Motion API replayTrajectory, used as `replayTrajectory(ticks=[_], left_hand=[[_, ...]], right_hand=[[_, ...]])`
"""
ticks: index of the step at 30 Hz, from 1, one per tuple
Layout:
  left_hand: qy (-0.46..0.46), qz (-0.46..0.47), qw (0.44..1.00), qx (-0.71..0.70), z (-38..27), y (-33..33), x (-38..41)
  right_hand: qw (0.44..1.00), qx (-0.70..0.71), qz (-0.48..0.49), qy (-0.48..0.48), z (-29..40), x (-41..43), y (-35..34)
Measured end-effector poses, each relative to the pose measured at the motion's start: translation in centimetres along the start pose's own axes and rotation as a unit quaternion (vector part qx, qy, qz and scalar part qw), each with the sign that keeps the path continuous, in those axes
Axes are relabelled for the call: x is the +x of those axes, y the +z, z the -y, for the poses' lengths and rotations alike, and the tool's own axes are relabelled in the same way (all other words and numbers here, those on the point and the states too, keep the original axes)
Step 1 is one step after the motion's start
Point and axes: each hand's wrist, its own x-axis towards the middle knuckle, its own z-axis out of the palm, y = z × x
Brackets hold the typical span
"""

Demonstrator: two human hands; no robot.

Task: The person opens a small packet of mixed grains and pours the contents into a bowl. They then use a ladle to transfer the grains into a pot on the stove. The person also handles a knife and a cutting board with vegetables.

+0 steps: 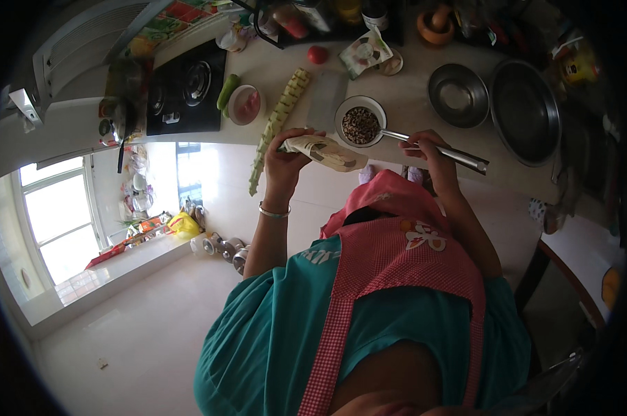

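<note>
My left hand grips a pale, crumpled bag at its left end, in front of the counter's edge. Close to the bag's right stands a white bowl filled with dark and pale mixed grains. My right hand holds the long metal handle of a spoon or ladle, whose far end rests in the grains. Left of the bowl lies a translucent board or mat. A long, knobbly pale-green stem vegetable lies slantwise, its lower end past the counter's edge.
A bowl of pink meat, cucumbers and a gas hob are to the left. Behind are a tomato, a printed packet and a mortar. Two metal basins stand right.
</note>
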Motion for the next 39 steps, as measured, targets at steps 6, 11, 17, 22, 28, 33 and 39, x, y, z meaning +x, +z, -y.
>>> replayTrajectory(ticks=[6, 11, 17, 22, 28, 33, 39], left_hand=[[0.016, 0.032, 0.999, -0.003, 1.0, 0.2, 0.1], [-0.011, 0.027, 1.000, -0.010, 2.7, 1.1, -0.2], [-0.013, 0.008, 1.000, 0.013, 3.7, 2.8, -0.8], [0.005, -0.018, 0.997, 0.070, 3.3, 3.9, -1.1], [0.043, -0.016, 0.989, 0.138, 2.4, 4.5, -1.1], [0.016, -0.043, 0.991, 0.127, 2.1, 4.5, -1.0], [0.046, -0.039, 0.978, 0.199, 2.8, 4.3, -1.2]], right_hand=[[1.000, 0.004, -0.007, -0.015, 0.2, -0.2, 0.6], [1.000, 0.015, 0.013, -0.018, -0.1, -0.4, 1.2], [0.999, -0.006, 0.036, -0.024, 0.7, -1.0, 2.2], [0.994, -0.078, 0.038, -0.068, 1.7, -1.3, 2.8], [0.995, -0.067, 0.042, -0.068, 1.8, -1.5, 3.3], [0.994, -0.013, 0.054, -0.091, 1.2, -1.3, 3.3], [0.988, -0.101, 0.048, -0.106, 1.7, -1.2, 3.7]])
